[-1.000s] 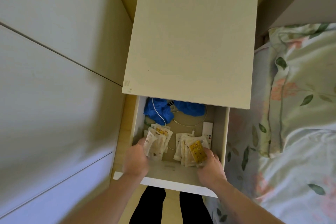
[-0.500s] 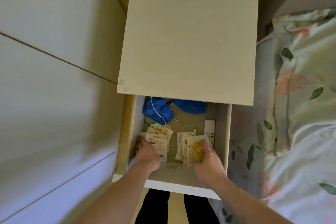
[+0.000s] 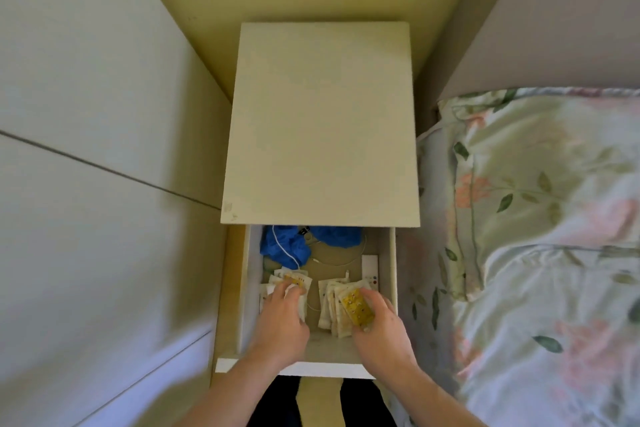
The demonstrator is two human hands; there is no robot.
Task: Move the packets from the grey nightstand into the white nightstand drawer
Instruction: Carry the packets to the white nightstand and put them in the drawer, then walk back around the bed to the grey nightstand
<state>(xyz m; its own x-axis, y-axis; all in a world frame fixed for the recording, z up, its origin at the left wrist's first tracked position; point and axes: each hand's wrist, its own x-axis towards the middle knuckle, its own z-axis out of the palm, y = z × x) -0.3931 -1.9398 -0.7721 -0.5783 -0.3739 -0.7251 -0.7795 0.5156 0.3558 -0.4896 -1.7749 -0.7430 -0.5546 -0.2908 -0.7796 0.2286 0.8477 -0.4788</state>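
Both hands in drawer (image 3: 393, 270) — L hand (image 3: 282, 319) fingers flat on packets (image 3: 294, 282), R hand (image 3: 379, 326) pinching yellow packet (image 3: 356, 308).

The nightstand top (image 3: 320, 128) roofs the drawer's (image 3: 392, 274) rear; packets (image 3: 332, 302) and blue cloth (image 3: 282, 248) crowd its floor.

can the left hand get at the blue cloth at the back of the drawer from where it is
Probably yes: the left hand rests on packets just in front of the blue cloth, nothing between; the nightstand top overhangs only its rear.
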